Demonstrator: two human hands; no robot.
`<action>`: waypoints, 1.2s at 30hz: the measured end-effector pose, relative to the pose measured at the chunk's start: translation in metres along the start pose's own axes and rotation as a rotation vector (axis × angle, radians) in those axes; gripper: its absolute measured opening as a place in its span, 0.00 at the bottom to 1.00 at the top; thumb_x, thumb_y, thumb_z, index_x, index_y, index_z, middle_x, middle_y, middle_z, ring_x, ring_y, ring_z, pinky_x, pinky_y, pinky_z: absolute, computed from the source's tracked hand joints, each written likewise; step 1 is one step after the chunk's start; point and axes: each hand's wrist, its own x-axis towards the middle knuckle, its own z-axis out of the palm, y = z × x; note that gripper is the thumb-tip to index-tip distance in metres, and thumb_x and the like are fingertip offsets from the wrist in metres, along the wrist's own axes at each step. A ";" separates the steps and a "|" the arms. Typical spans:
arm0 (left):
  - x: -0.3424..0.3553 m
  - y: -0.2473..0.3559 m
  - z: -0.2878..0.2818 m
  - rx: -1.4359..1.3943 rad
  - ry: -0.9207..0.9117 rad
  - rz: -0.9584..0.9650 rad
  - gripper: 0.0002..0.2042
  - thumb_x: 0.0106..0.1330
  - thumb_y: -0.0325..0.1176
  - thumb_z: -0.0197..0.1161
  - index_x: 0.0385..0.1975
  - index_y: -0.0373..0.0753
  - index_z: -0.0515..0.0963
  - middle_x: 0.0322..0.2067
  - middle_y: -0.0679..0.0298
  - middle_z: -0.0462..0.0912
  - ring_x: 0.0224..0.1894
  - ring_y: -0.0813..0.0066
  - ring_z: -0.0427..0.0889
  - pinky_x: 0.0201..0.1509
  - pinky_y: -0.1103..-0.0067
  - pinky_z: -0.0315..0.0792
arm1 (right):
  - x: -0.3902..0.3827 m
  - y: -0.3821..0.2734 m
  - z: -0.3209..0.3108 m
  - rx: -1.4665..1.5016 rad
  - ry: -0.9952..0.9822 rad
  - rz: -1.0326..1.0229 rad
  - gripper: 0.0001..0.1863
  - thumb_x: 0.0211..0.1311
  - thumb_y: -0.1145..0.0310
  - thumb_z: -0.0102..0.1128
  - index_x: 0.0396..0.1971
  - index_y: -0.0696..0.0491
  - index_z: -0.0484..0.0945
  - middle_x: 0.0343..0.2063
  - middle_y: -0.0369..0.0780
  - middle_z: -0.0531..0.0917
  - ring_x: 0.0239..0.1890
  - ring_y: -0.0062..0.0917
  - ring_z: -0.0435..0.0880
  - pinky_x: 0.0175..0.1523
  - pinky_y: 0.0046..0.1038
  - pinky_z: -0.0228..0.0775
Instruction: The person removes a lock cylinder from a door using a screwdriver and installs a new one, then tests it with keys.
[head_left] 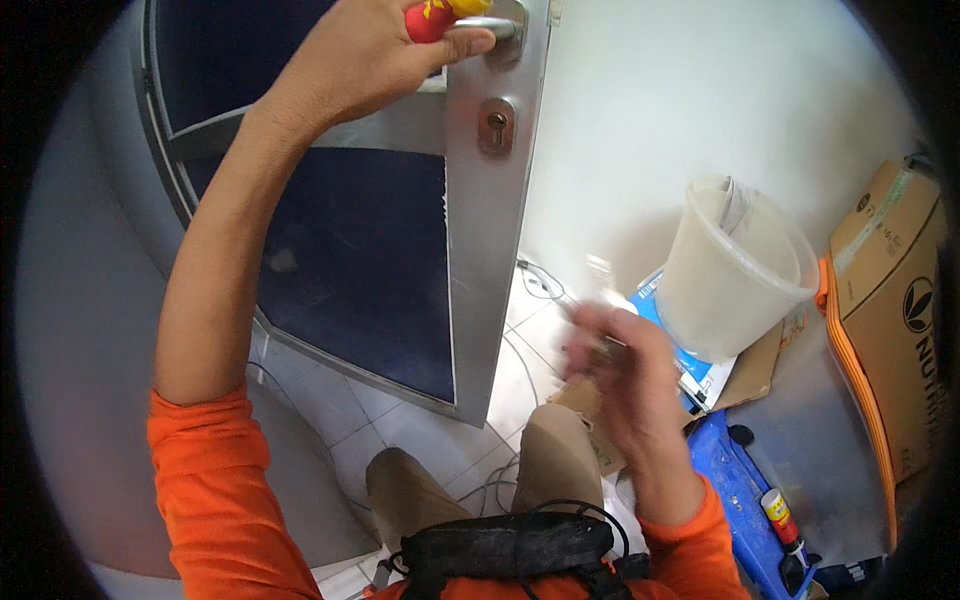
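At the top of the view my left hand [375,55] is closed around a red-and-yellow tool handle [430,22]; the upper frame edge cuts it off. My left thumb reaches across to the metal door lever [488,28]. Below the lever, a keyhole plate with a lock cylinder [496,122] sits in the silver frame of the door [495,230], which has dark panels. My right hand [625,375] is lower, right of the door's edge and apart from it. Motion smears it; its fingers are curled around something small and thin that I cannot make out.
Right of the door stands a white bucket [690,280] by the wall. Beyond it are a cardboard box [890,270], a translucent bin with an orange rim [850,370], a blue plastic piece [725,470] and a red-and-yellow tube [780,515]. Cables [495,487] lie on the tiled floor.
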 end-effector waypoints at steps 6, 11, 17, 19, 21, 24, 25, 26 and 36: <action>0.007 0.000 0.005 0.004 0.034 0.064 0.28 0.64 0.62 0.64 0.38 0.38 0.83 0.26 0.62 0.83 0.27 0.71 0.80 0.33 0.74 0.72 | 0.076 0.011 0.111 0.207 -0.027 -0.218 0.21 0.74 0.62 0.51 0.48 0.67 0.80 0.36 0.47 0.87 0.29 0.22 0.84 0.35 0.22 0.75; 0.002 0.004 0.004 0.002 0.028 0.003 0.29 0.64 0.63 0.64 0.38 0.37 0.84 0.25 0.63 0.83 0.27 0.73 0.80 0.33 0.75 0.72 | 0.097 0.017 0.124 0.242 0.091 -0.288 0.23 0.73 0.61 0.49 0.50 0.68 0.78 0.38 0.50 0.87 0.31 0.27 0.86 0.35 0.24 0.75; -0.004 0.006 0.005 0.049 0.052 -0.001 0.29 0.64 0.63 0.64 0.37 0.37 0.84 0.24 0.63 0.82 0.25 0.76 0.79 0.31 0.78 0.70 | 0.102 0.017 0.128 0.287 0.134 -0.289 0.22 0.72 0.62 0.49 0.48 0.67 0.80 0.36 0.49 0.88 0.28 0.23 0.86 0.32 0.21 0.70; -0.004 0.006 0.003 0.037 0.046 0.014 0.29 0.64 0.63 0.64 0.36 0.37 0.84 0.23 0.64 0.81 0.25 0.76 0.79 0.31 0.78 0.70 | 0.099 0.014 0.133 0.313 0.131 -0.278 0.22 0.71 0.62 0.49 0.46 0.67 0.80 0.35 0.48 0.88 0.28 0.24 0.86 0.32 0.22 0.71; -0.004 0.004 0.003 0.029 0.052 0.028 0.28 0.64 0.63 0.64 0.35 0.37 0.84 0.23 0.64 0.81 0.25 0.76 0.79 0.30 0.78 0.69 | 0.100 0.012 0.134 0.313 0.111 -0.266 0.21 0.70 0.62 0.50 0.44 0.67 0.81 0.33 0.48 0.88 0.27 0.24 0.86 0.31 0.22 0.71; -0.003 0.004 0.005 0.012 0.070 0.051 0.28 0.64 0.63 0.64 0.35 0.37 0.84 0.23 0.64 0.81 0.25 0.76 0.78 0.30 0.77 0.69 | 0.103 0.000 0.132 0.294 0.084 -0.218 0.19 0.66 0.63 0.50 0.41 0.66 0.81 0.29 0.48 0.88 0.25 0.26 0.86 0.29 0.22 0.72; -0.002 0.004 0.004 0.003 0.070 0.056 0.28 0.64 0.63 0.64 0.35 0.37 0.84 0.23 0.64 0.81 0.25 0.76 0.78 0.30 0.77 0.69 | 0.104 -0.005 0.131 0.284 0.074 -0.195 0.18 0.65 0.64 0.51 0.39 0.65 0.81 0.27 0.47 0.88 0.24 0.26 0.86 0.28 0.23 0.72; -0.003 0.004 0.004 -0.007 0.069 0.061 0.28 0.64 0.63 0.64 0.35 0.37 0.84 0.23 0.64 0.81 0.24 0.76 0.78 0.30 0.77 0.69 | 0.103 -0.009 0.130 0.250 0.070 -0.158 0.18 0.64 0.64 0.51 0.39 0.65 0.81 0.26 0.47 0.88 0.24 0.27 0.86 0.28 0.23 0.72; -0.012 -0.001 -0.006 -0.007 0.067 0.057 0.28 0.64 0.63 0.65 0.37 0.38 0.84 0.23 0.63 0.82 0.26 0.75 0.80 0.31 0.76 0.71 | 0.075 -0.014 0.114 -0.068 0.003 -0.143 0.20 0.70 0.61 0.48 0.41 0.65 0.81 0.26 0.45 0.87 0.26 0.27 0.86 0.33 0.26 0.75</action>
